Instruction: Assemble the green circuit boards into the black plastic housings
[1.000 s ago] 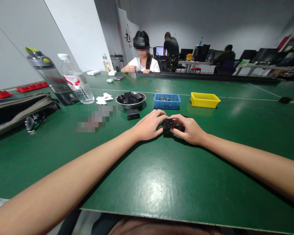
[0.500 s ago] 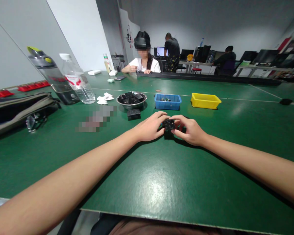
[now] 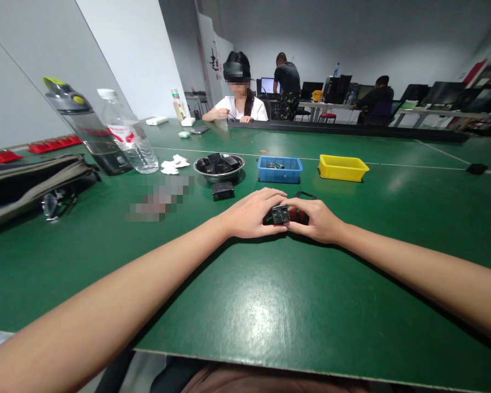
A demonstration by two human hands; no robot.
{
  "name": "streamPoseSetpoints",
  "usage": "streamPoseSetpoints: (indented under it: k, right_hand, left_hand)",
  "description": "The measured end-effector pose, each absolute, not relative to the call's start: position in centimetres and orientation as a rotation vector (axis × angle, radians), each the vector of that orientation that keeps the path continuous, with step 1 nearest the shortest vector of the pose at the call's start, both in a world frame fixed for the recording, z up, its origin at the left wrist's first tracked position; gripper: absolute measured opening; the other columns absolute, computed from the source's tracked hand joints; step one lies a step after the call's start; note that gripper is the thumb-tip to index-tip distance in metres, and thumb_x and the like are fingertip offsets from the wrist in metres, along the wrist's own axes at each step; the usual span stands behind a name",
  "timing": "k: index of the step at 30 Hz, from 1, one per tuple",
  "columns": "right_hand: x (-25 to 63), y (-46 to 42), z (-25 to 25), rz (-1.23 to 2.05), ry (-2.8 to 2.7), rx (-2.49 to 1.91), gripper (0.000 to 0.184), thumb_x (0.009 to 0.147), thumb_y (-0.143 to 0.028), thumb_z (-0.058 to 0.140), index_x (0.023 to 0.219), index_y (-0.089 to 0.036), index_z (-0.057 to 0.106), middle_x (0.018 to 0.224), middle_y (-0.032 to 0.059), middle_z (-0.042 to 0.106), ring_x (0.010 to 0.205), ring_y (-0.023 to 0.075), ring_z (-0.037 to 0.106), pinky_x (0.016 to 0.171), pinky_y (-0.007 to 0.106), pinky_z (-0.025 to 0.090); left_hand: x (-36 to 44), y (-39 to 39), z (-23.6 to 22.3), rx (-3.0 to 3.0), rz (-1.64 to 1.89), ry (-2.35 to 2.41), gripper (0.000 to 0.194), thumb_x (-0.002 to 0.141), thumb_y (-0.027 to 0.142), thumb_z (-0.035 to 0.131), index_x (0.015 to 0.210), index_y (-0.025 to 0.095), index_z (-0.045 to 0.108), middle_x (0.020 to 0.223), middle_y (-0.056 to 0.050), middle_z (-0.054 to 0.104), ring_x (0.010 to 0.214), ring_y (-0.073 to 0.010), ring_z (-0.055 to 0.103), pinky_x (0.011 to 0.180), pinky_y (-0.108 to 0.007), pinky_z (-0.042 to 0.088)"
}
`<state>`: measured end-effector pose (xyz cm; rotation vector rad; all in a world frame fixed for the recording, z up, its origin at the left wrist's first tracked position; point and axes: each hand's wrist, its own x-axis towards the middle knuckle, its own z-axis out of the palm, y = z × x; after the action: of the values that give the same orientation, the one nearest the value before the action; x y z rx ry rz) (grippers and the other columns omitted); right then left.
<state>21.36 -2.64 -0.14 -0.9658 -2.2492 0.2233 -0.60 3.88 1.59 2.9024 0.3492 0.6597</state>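
Between my hands is a small black plastic part [image 3: 280, 214] with short pins or ridges along its edges. My left hand [image 3: 249, 214] has its fingers over the top and its thumb below, closed on the part's left side. From the other side, the fingertips of my right hand [image 3: 321, 222] pinch its right edge. Something dark red shows inside the right hand's curl, too hidden to name. Just behind the right hand lies a black frame-like piece [image 3: 307, 195], partly covered by the fingers. A black plastic block [image 3: 223, 190] sits on the table left of my hands.
A metal bowl [image 3: 220, 177] of black parts, a blue bin [image 3: 280, 174] with small pieces and a yellow bin [image 3: 343, 168] stand behind my hands. Bottles [image 3: 133, 144], a bag [image 3: 36, 185] and glasses [image 3: 53, 204] are at left. A person [image 3: 239, 103] sits opposite.
The black part has turned between my fingers and shifted slightly left. My fingers and thumbs have drawn closer together around it. More of the black frame shows behind my right hand.
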Motion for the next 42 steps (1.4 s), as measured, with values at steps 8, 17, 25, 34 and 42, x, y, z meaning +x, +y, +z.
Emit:
streamPoseSetpoints:
  k: [8, 17, 25, 34, 42]
  right_hand:
    - [21.3, -2.6, -0.3, 0.207, -2.225, -0.994, 0.034, 0.085, -0.02, 0.06, 0.119, -0.018, 0.061, 0.089, 0.0042, 0.071, 0.071, 0.0165, 0.063, 0.071, 0.028, 0.051]
    - [22.5, -1.1, -1.2, -0.121, -1.955, -1.37, 0.033, 0.079, -0.015, 0.06, 0.112, -0.018, 0.065, 0.103, 0.0116, 0.067, 0.097, 0.028, 0.062, 0.089, 0.043, 0.051]
    - [23.4, 0.0, -2.0, -0.12, -2.041, -1.577, 0.023, 0.084, -0.014, 0.057, 0.101, -0.019, 0.071, 0.101, 0.0124, 0.068, 0.099, 0.0291, 0.06, 0.091, 0.045, 0.049]
    - [22.8, -0.7, -0.9, 0.058, -2.002, -1.337, 0.017, 0.092, -0.02, 0.054, 0.102, -0.019, 0.067, 0.092, 0.0075, 0.076, 0.083, 0.0215, 0.07, 0.078, 0.032, 0.051]
    - [23.0, -0.6, -1.1, 0.047, -1.966, -1.348, 0.022, 0.089, -0.018, 0.054, 0.108, -0.02, 0.066, 0.081, 0.004, 0.073, 0.068, 0.0193, 0.065, 0.071, 0.03, 0.048]
  left_hand:
    - [-0.6, 4.1, 1.7, 2.919, 0.656, 0.399, 0.041, 0.094, 0.044, 0.061, 0.122, 0.014, 0.059, 0.125, -0.015, 0.064, 0.117, -0.0279, 0.06, 0.104, -0.044, 0.049]
    - [-0.7, 4.2, 1.7, 2.935, 0.745, 0.45, 0.039, 0.094, 0.044, 0.061, 0.122, 0.016, 0.061, 0.121, -0.013, 0.063, 0.113, -0.027, 0.059, 0.102, -0.044, 0.049]
    - [-0.7, 4.2, 1.7, 2.932, 0.781, 0.487, 0.037, 0.094, 0.043, 0.061, 0.122, 0.018, 0.059, 0.119, -0.012, 0.061, 0.111, -0.0272, 0.059, 0.1, -0.045, 0.05]
    - [-0.6, 4.1, 1.7, 2.938, 0.766, 0.487, 0.035, 0.093, 0.04, 0.061, 0.12, 0.017, 0.059, 0.119, -0.012, 0.061, 0.11, -0.0268, 0.059, 0.099, -0.044, 0.051]
    - [-0.6, 4.1, 1.7, 2.952, 0.756, 0.489, 0.036, 0.094, 0.043, 0.06, 0.12, 0.018, 0.059, 0.118, -0.012, 0.061, 0.11, -0.0273, 0.059, 0.099, -0.044, 0.051]
